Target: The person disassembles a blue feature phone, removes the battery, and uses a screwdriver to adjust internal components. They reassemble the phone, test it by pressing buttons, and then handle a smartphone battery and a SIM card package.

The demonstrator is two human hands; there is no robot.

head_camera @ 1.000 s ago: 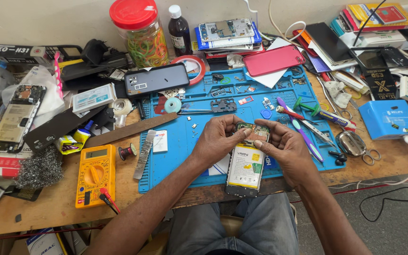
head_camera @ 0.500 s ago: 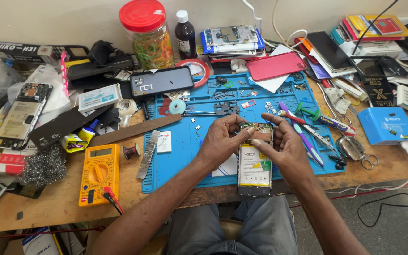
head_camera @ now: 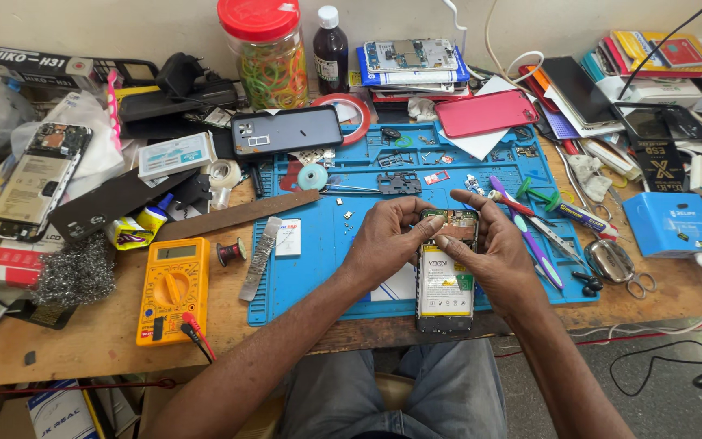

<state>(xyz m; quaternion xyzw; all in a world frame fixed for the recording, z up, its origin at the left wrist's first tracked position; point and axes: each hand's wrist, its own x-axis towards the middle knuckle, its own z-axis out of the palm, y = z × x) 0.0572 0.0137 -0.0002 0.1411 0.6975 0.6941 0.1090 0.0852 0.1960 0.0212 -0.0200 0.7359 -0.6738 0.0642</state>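
Observation:
An opened phone [head_camera: 446,284] with its back off, showing a white battery and a circuit board at the top, lies near the front edge of the blue work mat [head_camera: 318,252]. My left hand [head_camera: 385,240] grips the phone's upper left edge, thumb tip on the board. My right hand [head_camera: 487,248] holds the upper right edge, its thumb meeting the left thumb over the board. Small loose screws and metal parts lie on the mat just beyond my fingers.
A yellow multimeter [head_camera: 174,286] lies left of the mat. Screwdrivers [head_camera: 530,232], tweezers and scissors [head_camera: 607,264] sit to the right, beside a blue box [head_camera: 672,223]. A red-lidded jar [head_camera: 268,50], a dark bottle [head_camera: 331,49], phone backs and stacked parts crowd the rear.
Both hands with the phone have settled lower onto the mat's front edge. My thumbs have closed together over the top board.

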